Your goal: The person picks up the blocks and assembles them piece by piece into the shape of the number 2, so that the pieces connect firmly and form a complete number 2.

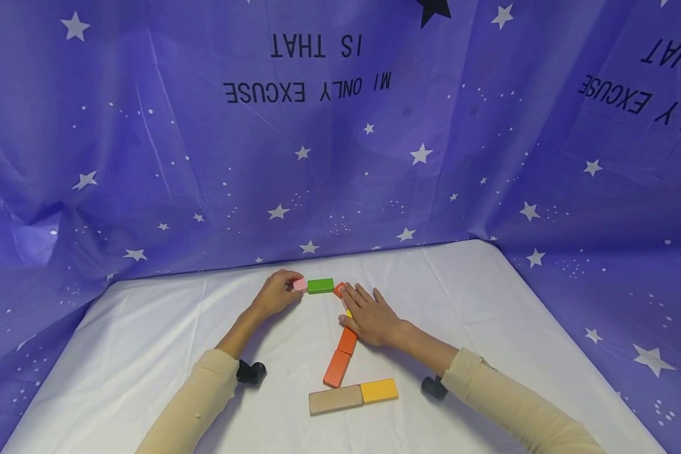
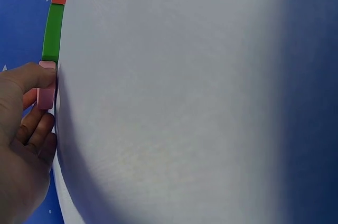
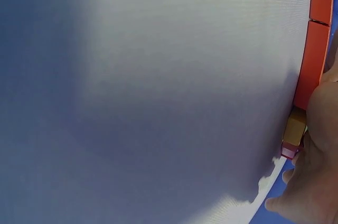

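At the far side of the table, my left hand (image 1: 273, 294) pinches a pink block (image 1: 300, 285) between thumb and fingers. The pink block stands against the left end of a green block (image 1: 320, 286), and a small orange-red block (image 1: 338, 289) follows on the right. My right hand (image 1: 374, 319) lies spread with straight fingers over the corner of the row, partly covering the blocks there. Beneath it show a yellow block (image 3: 294, 127) and a small pink block (image 3: 289, 150) in the right wrist view. Two orange-red blocks (image 1: 348, 340) run from its thumb towards the near side.
Nearest to me, a plain wooden block (image 1: 336, 400) lies end to end with a yellow block (image 1: 379, 391). A white cloth (image 1: 459, 284) covers the table. Behind it hangs a purple curtain (image 1: 340, 183) with stars. Black wrist devices (image 1: 252, 372) sit under both sleeves.
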### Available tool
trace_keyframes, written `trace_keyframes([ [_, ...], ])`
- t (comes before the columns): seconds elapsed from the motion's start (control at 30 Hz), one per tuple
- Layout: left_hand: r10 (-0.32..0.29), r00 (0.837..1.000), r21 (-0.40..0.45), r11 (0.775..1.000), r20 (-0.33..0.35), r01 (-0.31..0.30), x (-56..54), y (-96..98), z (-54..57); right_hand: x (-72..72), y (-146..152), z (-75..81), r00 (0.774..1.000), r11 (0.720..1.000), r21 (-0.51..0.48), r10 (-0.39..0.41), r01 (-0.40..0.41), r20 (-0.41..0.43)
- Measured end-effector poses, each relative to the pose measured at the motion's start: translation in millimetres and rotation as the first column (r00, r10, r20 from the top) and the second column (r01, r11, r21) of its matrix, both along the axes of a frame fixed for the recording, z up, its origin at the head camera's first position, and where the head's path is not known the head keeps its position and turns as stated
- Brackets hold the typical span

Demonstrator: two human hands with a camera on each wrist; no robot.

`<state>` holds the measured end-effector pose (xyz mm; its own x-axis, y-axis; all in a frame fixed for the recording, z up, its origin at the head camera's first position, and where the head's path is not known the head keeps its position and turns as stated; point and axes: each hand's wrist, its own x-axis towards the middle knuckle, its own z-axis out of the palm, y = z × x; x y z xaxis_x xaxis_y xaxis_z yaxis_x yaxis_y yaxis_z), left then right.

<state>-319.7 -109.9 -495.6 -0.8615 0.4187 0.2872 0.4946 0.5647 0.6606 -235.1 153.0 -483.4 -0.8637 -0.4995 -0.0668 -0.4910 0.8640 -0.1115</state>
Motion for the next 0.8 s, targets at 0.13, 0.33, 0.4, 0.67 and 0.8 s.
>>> trace_keyframes([
  [0.13,-0.001,1.0,0.0,1.0,-0.009,0.001,-0.2,-0.3,-1.2,0.1,-0.8,0.9,1.0,1.0,-0.002,0.002,-0.002,-0.001],
  [0.33,-0.006,1.0,-0.01,1.0,-0.021,0.006,0.3,-0.3,-1.6,0.0,-1.5,0.1,1.0,1.0,0.005,-0.001,0.001,-0.003],
  [0.4,-0.004,1.0,-0.016,1.0,-0.018,0.003,0.7,-0.3,-1.2,-0.1,-1.6,-0.3,1.0,1.0,0.006,-0.002,0.002,-0.004],
  [0.67,-0.008,1.0,-0.018,1.0,-0.028,0.007,1.9,-0.2,-0.3,-1.0,-0.5,-1.4,1.0,1.0,-0.015,0.009,-0.009,-0.007],
  [0.8,-0.017,0.999,-0.014,1.0,-0.035,0.017,2.3,-0.1,-0.3,-2.4,1.0,-4.8,1.0,0.999,-0.035,0.019,-0.02,-0.016],
])
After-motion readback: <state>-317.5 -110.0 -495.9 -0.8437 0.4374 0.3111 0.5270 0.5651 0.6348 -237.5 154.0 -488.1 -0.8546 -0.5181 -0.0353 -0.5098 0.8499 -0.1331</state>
